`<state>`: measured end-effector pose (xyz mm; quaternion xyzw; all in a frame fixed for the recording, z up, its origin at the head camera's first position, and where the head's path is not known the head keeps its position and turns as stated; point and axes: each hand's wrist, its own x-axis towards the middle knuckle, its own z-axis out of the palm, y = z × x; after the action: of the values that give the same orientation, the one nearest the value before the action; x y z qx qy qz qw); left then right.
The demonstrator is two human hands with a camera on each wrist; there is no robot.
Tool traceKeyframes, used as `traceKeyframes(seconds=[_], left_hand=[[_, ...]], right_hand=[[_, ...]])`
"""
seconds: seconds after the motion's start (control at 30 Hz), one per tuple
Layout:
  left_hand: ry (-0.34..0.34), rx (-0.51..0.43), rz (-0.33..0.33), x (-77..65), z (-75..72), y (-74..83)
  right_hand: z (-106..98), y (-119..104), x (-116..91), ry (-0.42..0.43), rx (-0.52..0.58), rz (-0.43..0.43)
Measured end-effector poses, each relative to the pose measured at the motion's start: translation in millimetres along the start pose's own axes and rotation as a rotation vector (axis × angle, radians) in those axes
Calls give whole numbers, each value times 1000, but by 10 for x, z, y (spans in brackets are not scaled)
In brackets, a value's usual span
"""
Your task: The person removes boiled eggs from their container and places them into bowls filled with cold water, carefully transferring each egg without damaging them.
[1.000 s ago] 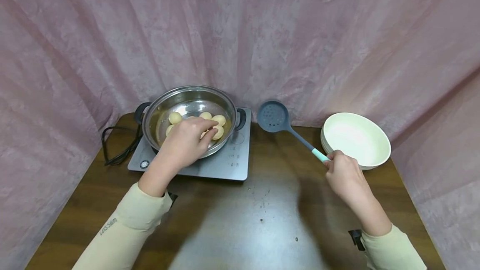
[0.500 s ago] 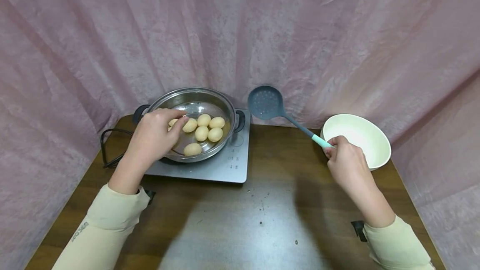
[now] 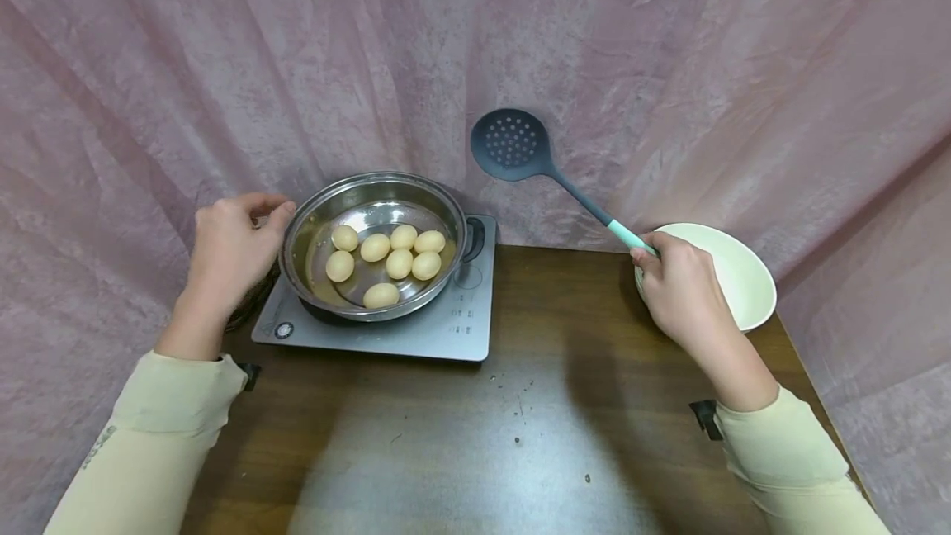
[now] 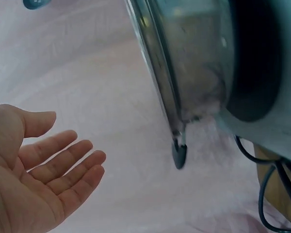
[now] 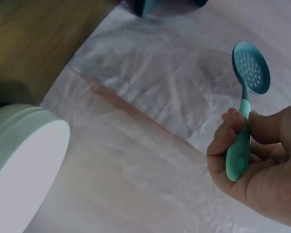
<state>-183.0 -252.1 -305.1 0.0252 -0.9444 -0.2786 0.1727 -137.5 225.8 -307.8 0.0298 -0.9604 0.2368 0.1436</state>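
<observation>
Blue-grey perforated skimmer (image 3: 529,158) held aloft in right hand (image 3: 687,289).
Right hand's fingers are wrapped around its turquoise handle (image 3: 626,234); left hand (image 3: 234,248), fingers relaxed and holding nothing, is just beside the left rim of a round stainless-steel pot (image 3: 382,214). Pot contains eight pale yellow egg-shaped pieces (image 3: 399,264) and stands on a silver rectangular cooktop (image 3: 434,338). Pale green round bowl (image 3: 743,277): near right hand.

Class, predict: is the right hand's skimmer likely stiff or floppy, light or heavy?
The skimmer looks stiff: its neck shows no sag, though the right hand grips only the handle. It is probably light, held out one-handed. Its broad head may make it front-heavy.
</observation>
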Motion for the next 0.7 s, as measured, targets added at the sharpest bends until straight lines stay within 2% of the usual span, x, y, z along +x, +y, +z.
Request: traceKeyframes(seconds=[0.2,0.43,0.57,0.7], left_hand=[[-7,17,-77,135,-56,-186],[-21,27,-115,275,-85,-396],[-69,40,-162,349,-50,-528],[-167,39,-214,365,39,-685]], right_hand=[[1,-111,109,-52,-10,-42],[39,-209,216,-69,-31,-99],[44,-268,291,-65,-34,-108],[47,-332,362,-68,-33,-116]])
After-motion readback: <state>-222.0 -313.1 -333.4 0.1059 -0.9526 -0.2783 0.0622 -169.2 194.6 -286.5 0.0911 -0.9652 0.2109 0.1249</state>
